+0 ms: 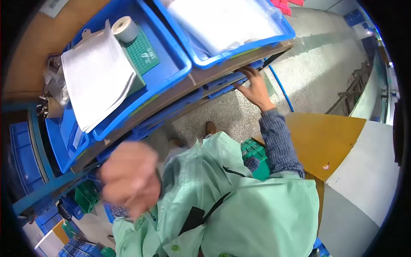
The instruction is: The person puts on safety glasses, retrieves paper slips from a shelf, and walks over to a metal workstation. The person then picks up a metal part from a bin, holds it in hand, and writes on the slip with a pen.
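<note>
Grey, speckled floor (308, 79) shows past a brown table (209, 73). Under the table's edge are flat blue trays (225, 80), and the right hand (256, 88) has its fingers at their end. Its thumb and fingers are spread apart; I can't tell if that grip has hold of a tray. Across from it, in front of the body, is the left hand (130, 175). It is so blurry that I can't tell how far its grip is open or if it has anything.

Up on the table sits a big blue bin (171, 75) with white papers (96, 79), a white roll (124, 30) and a green mat (144, 58). Just beside it, another blue bin (246, 52) holds white plastic (227, 21). The person wears a light green jacket (261, 205). By the right sleeve (278, 139) is a yellow-brown panel (325, 139).
</note>
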`<state>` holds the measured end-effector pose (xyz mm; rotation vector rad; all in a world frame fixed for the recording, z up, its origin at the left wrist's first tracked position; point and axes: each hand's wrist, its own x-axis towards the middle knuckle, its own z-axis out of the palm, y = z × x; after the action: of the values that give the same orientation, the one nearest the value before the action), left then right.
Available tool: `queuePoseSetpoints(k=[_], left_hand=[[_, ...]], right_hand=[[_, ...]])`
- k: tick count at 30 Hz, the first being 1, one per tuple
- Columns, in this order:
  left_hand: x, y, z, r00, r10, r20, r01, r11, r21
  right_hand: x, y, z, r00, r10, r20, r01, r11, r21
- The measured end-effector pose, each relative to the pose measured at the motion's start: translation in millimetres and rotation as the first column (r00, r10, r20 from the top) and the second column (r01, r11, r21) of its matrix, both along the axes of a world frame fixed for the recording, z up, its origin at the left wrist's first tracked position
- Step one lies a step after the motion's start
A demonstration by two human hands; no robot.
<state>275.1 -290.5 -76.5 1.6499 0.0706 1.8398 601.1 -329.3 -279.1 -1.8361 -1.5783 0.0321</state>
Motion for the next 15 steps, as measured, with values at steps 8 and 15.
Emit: queuePoseSetpoints(k=[8,15], left_hand=[[-21,54,-255,-0.361,0.163,-0.918,-0.36,0.884,0.298],[-26,52,-256,-0.281,0.062,-0.958,-0.437,0.88,0.186]], right_hand=[[59,30,-103,0.911,0.139,0.387,-0.12,0.99,-0.071],[37,-44,-47,0.945,0.26,0.199,-0.176,0.915,-0.363]])
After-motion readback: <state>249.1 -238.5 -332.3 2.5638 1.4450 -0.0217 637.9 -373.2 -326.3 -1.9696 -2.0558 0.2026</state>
